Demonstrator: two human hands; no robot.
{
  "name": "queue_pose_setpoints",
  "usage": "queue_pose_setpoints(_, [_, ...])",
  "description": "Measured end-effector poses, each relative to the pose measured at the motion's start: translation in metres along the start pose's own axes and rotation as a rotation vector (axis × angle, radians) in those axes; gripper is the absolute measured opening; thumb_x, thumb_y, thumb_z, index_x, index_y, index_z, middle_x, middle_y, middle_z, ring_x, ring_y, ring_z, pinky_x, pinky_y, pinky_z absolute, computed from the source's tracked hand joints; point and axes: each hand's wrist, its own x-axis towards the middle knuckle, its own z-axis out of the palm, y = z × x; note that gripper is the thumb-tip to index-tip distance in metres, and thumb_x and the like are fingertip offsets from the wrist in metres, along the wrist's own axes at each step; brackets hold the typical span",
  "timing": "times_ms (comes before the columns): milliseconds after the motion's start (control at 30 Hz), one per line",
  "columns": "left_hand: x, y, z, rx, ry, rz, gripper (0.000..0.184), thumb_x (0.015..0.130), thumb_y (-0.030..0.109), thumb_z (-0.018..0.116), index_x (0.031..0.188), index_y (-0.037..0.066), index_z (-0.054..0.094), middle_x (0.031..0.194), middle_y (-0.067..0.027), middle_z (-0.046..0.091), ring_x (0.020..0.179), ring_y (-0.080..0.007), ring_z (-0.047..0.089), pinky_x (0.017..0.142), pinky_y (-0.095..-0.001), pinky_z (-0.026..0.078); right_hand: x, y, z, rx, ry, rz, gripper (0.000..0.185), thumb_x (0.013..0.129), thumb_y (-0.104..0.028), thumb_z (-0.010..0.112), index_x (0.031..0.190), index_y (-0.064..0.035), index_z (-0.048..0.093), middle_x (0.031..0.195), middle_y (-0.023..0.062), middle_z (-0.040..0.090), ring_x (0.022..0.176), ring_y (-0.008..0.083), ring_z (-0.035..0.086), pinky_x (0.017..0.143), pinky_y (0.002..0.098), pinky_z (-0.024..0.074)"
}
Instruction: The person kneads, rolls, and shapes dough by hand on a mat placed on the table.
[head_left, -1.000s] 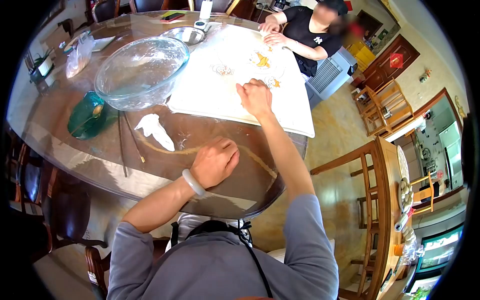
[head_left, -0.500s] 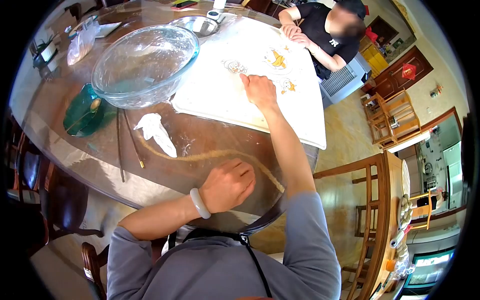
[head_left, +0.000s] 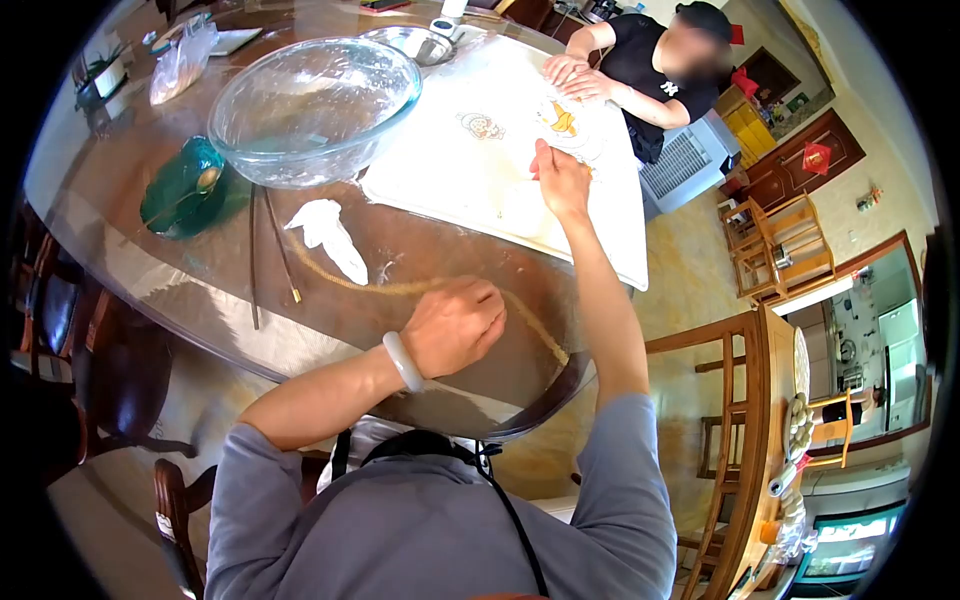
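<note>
My left hand (head_left: 455,325), with a pale bangle (head_left: 402,361) at the wrist, is closed in a loose fist by the near table edge, over a tan curved strip (head_left: 400,288). Nothing shows in its fingers. My right hand (head_left: 564,182) is over the right part of a white board (head_left: 440,185) with cartoon prints. Its thumb side points up and the other fingers are curled; what they hold, if anything, is hidden. A crumpled white cloth or tissue (head_left: 330,240) lies left of the board, beside two dark chopsticks (head_left: 254,270).
A large glass bowl (head_left: 315,110) stands left of the board, with a metal bowl (head_left: 410,43) behind. A green dish (head_left: 185,190) holds a spoon (head_left: 207,180). Across the board, another person's hands (head_left: 580,80) rest at its far edge. A bag (head_left: 183,65) lies far left.
My right hand has moved right over the board and turned, its thumb side now pointing up. My left hand stays in a loose fist. The whole view has shifted slightly.
</note>
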Motion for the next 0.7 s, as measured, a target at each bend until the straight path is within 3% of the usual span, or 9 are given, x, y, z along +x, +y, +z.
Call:
queue_pose_setpoints(33, [-0.001, 0.000, 0.002, -0.001, 0.005, 0.006, 0.006, 0.074, 0.005, 0.061, 0.077, 0.001, 0.059, 0.080, -0.0106, 0.058, 0.075, -0.0286, 0.058, 0.065, -0.0367, 0.049, -0.005, 0.000, -0.001, -0.034, 0.000, 0.005, 0.048, 0.093, -0.043, 0.040, 0.072, -0.0090, 0.066, 0.071, 0.0106, 0.066, 0.080, 0.0318, 0.063, 0.073, 0.0408, 0.0483])
queue_pose_setpoints(67, [-0.002, 0.001, 0.004, -0.003, 0.010, 0.013, 0.006, 0.074, 0.006, 0.061, 0.075, 0.001, 0.059, 0.078, -0.0106, 0.057, 0.074, -0.0279, 0.057, 0.064, -0.0364, 0.049, -0.010, 0.002, 0.003, -0.144, 0.048, -0.065, 0.034, 0.089, -0.035, 0.051, 0.072, -0.0087, 0.065, 0.069, 0.0109, 0.063, 0.075, 0.0313, 0.062, 0.068, 0.0429, 0.0476])
queue_pose_setpoints(200, [-0.001, 0.007, 0.001, 0.000, -0.030, 0.001, 0.007, 0.073, 0.008, 0.062, 0.073, 0.002, 0.059, 0.076, -0.0097, 0.056, 0.074, -0.0259, 0.057, 0.064, -0.0353, 0.048, -0.027, 0.006, 0.033, -0.355, 0.279, -0.505, 0.021, 0.083, -0.023, 0.058, 0.072, -0.0071, 0.065, 0.069, 0.0109, 0.057, 0.066, 0.0297, 0.057, 0.062, 0.0425, 0.0471])
queue_pose_setpoints(300, [-0.001, 0.009, 0.000, -0.002, -0.067, 0.025, 0.007, 0.072, 0.006, 0.063, 0.078, 0.003, 0.059, 0.082, -0.0084, 0.058, 0.073, -0.0270, 0.058, 0.062, -0.0350, 0.048, -0.015, 0.006, 0.040, -0.344, 0.364, -0.682, 0.022, 0.083, -0.024, 0.059, 0.070, -0.0063, 0.064, 0.069, 0.0107, 0.057, 0.066, 0.0294, 0.057, 0.062, 0.0405, 0.0484])
queue_pose_setpoints(433, [-0.003, 0.008, 0.005, -0.008, -0.087, 0.045, 0.007, 0.072, 0.007, 0.063, 0.077, 0.003, 0.059, 0.082, -0.0078, 0.058, 0.073, -0.0263, 0.058, 0.061, -0.0349, 0.048, 0.011, 0.001, 0.038, -0.357, -0.104, -0.223, 0.036, 0.092, -0.034, 0.046, 0.081, -0.0044, 0.064, 0.078, 0.0199, 0.064, 0.076, 0.0372, 0.063, 0.069, 0.0457, 0.0496])
queue_pose_setpoints(467, [-0.004, 0.008, 0.005, -0.007, -0.091, 0.043, 0.007, 0.072, 0.007, 0.063, 0.077, 0.003, 0.059, 0.082, -0.0079, 0.058, 0.073, -0.0264, 0.058, 0.061, -0.0349, 0.048, 0.020, 0.005, 0.041, -0.384, -0.098, -0.237, 0.043, 0.094, -0.039, 0.040, 0.086, -0.0038, 0.063, 0.078, 0.0234, 0.065, 0.077, 0.0404, 0.064, 0.070, 0.0486, 0.0498])
queue_pose_setpoints(700, [-0.004, 0.004, 0.004, 0.002, -0.040, 0.030, 0.007, 0.074, 0.006, 0.061, 0.078, 0.001, 0.059, 0.081, -0.0098, 0.058, 0.073, -0.0281, 0.058, 0.060, -0.0362, 0.048, 0.025, 0.006, 0.047, -0.416, 0.081, -0.268, 0.043, 0.094, -0.043, 0.042, 0.081, -0.0067, 0.062, 0.069, 0.0229, 0.062, 0.067, 0.0419, 0.062, 0.061, 0.0491, 0.0490])
